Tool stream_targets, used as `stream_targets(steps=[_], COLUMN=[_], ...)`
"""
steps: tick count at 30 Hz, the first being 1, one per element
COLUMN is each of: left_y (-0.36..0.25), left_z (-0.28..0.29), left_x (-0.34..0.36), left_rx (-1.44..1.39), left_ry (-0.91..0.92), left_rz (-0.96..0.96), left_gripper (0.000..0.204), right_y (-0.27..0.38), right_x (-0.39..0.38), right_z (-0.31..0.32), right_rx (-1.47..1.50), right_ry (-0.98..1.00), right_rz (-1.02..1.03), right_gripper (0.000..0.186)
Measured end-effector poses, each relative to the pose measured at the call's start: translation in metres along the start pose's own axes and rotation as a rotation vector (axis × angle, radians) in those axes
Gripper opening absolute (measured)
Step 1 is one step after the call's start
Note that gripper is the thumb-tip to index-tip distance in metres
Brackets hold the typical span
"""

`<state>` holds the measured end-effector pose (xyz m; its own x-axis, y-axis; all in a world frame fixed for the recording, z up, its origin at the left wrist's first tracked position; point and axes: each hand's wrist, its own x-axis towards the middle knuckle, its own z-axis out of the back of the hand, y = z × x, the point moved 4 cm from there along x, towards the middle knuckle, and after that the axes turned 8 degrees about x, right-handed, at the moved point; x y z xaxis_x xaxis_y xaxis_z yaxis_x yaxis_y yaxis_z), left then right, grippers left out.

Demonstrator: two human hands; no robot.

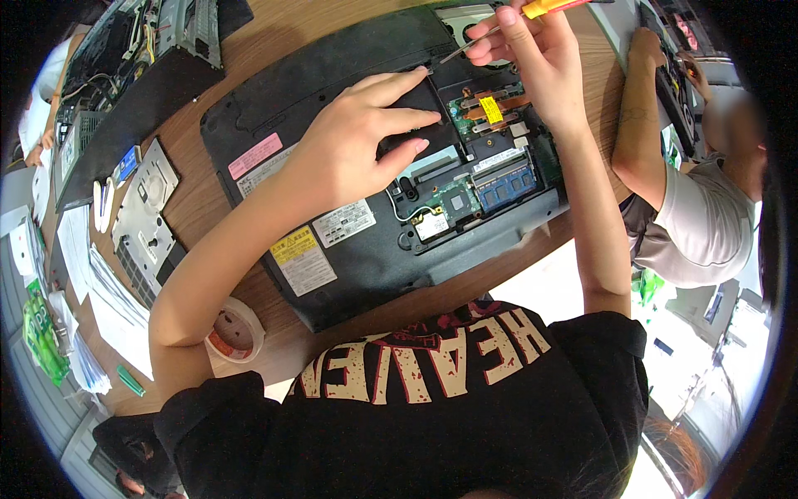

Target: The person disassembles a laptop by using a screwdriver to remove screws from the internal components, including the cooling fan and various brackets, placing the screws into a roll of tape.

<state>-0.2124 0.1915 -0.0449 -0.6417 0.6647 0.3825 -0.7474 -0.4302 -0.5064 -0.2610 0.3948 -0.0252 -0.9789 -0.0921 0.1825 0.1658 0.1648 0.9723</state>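
Note:
A black laptop (378,274) lies upside down on the wooden table, its underside partly uncovered. Inside the opening show a copper heat pipe with a yellow label (490,109), a blue memory module (509,185) and a small board with a white cable. My left hand (353,137) rests on the laptop with fingers spread, the fingertips along the edge of a dark bay. My right hand (532,62) grips a screwdriver (544,7) by its yellow and red handle. Its thin shaft slants down-left, the tip near my left index fingertip, close to the fan area.
A metal cover plate (150,200) and a roll of tape (236,331) lie left of the laptop. Papers (116,291) are stacked at the left edge. An opened computer case (133,83) stands far left. On the right, another person's arm (644,125) reaches toward a dark device.

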Motion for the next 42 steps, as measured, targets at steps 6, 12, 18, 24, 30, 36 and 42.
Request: stream_targets(steps=[6,12,18,24,30,36,42], left_y=[0.0,0.0,0.0,0.001,0.002,0.002,0.0], left_z=[-0.001,-0.001,-0.004,-0.004,-0.006,-0.01,-0.008], left_x=[0.0,-0.002,-0.002,-0.005,-0.007,-0.008,-0.007], left_rx=[0.011,0.014,0.037,0.049,0.05,0.068,0.088], left_ry=[-0.005,-0.005,-0.01,-0.04,-0.051,-0.051,-0.029], left_rz=[-0.001,0.015,0.006,-0.004,0.007,0.024,0.05], left_gripper=[0.028,0.029,0.029,0.029,0.029,0.028,0.027], right_y=[-0.006,0.004,0.007,-0.019,-0.023,-0.016,-0.014], right_x=[0.001,-0.004,-0.001,-0.003,-0.006,-0.009,-0.01], right_z=[-0.006,-0.02,-0.022,-0.017,-0.013,-0.021,-0.024], right_rx=[-0.068,-0.139,-0.322,0.029,-0.21,-0.227,-0.302], right_ry=[0.148,0.213,0.216,0.098,0.202,0.19,0.207], right_rz=[0.091,0.05,0.016,-0.136,0.07,0.183,0.272], right_gripper=[0.011,0.016,0.014,0.009,0.013,0.012,0.011])
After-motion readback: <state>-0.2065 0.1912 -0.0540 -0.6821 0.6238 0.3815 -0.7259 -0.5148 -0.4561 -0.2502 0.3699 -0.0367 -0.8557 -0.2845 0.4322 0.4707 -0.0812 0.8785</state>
